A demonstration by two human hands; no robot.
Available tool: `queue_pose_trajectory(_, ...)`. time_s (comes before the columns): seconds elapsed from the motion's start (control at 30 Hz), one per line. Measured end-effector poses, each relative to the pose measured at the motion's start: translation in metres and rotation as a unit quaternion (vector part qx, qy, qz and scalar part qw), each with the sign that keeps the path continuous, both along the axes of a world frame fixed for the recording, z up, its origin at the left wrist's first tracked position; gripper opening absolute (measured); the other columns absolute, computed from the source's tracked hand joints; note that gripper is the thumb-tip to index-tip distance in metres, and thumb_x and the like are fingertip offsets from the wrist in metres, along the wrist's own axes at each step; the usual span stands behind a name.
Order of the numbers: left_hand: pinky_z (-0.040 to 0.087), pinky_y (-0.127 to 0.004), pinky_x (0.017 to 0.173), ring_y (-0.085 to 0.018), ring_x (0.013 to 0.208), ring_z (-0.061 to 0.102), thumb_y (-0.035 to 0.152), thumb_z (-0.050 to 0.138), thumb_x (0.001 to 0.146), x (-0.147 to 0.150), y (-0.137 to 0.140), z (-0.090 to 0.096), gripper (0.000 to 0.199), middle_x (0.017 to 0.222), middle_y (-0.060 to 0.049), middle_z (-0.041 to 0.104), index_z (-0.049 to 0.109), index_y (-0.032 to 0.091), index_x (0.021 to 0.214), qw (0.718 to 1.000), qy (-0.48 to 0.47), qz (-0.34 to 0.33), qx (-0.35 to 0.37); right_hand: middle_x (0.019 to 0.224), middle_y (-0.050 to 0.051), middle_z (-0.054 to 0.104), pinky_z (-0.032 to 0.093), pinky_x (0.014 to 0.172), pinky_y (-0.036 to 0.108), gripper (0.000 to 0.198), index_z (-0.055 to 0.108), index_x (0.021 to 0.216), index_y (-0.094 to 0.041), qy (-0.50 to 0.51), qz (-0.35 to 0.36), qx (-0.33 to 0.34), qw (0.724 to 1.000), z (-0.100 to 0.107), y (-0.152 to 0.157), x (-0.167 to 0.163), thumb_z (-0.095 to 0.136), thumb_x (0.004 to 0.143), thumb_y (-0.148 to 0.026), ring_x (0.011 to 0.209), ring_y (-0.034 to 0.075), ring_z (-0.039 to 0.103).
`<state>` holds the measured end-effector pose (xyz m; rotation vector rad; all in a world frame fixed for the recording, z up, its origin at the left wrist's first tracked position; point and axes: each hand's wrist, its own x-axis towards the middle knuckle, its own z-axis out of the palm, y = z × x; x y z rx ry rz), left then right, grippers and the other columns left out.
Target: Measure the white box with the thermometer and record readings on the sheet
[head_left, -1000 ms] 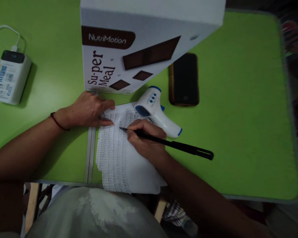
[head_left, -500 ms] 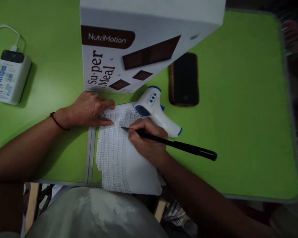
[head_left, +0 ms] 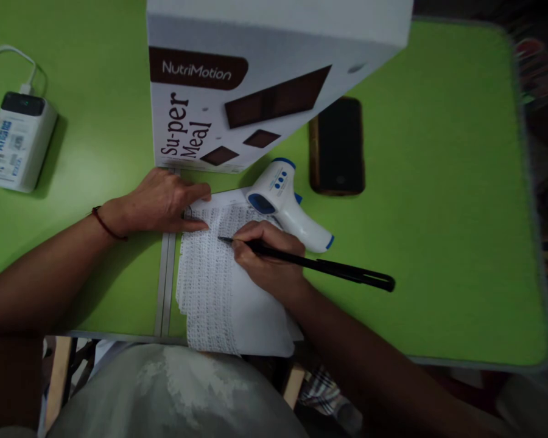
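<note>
Sheets of paper (head_left: 256, 316) covered with dense rows of handwriting lie in front of me, their lower end at the table's near edge. My right hand (head_left: 271, 258) grips a black pen (head_left: 333, 267) and rests on the paper; the pen's tip is at the written rows. At the paper's upper left, my left hand (head_left: 167, 201) lies with thumb and forefinger apart, both fingertips on the sheet. A white and blue infrared thermometer (head_left: 301, 225) lies over the paper's upper right corner, just beyond my right hand.
A large white NutriMotion box (head_left: 201, 115) stands behind the paper. To its right lies a dark phone (head_left: 340, 149) in a brown case. A white power bank (head_left: 22, 146) with a cable is at the left of the green table (head_left: 447, 213). A metal seam (head_left: 164, 286) crosses the tabletop.
My right hand and the pen have shifted slightly left, the tip moving a little down and left on the paper. My left hand has stayed in place.
</note>
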<state>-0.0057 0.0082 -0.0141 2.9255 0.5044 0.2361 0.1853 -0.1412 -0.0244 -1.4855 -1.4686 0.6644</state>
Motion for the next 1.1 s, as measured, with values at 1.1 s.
queue_pose_trajectory(1.1, 0.036, -0.031, 0.057, -0.023, 0.061, 0.064, 0.063, 0.064, 0.089, 0.0021, -0.0012, 0.0028, 0.052, 0.070, -0.005, 0.071, 0.070, 0.018, 0.113, 0.999, 0.036, 0.014, -0.021, 0.053, -0.007, 0.056, 0.043, 0.049, 0.026, 0.013, 0.054, 0.063, -0.024, -0.014, -0.018, 0.017, 1.000, -0.0006, -0.0017, 0.0010, 0.059, 0.072, -0.016, 0.049, 0.011, 0.051)
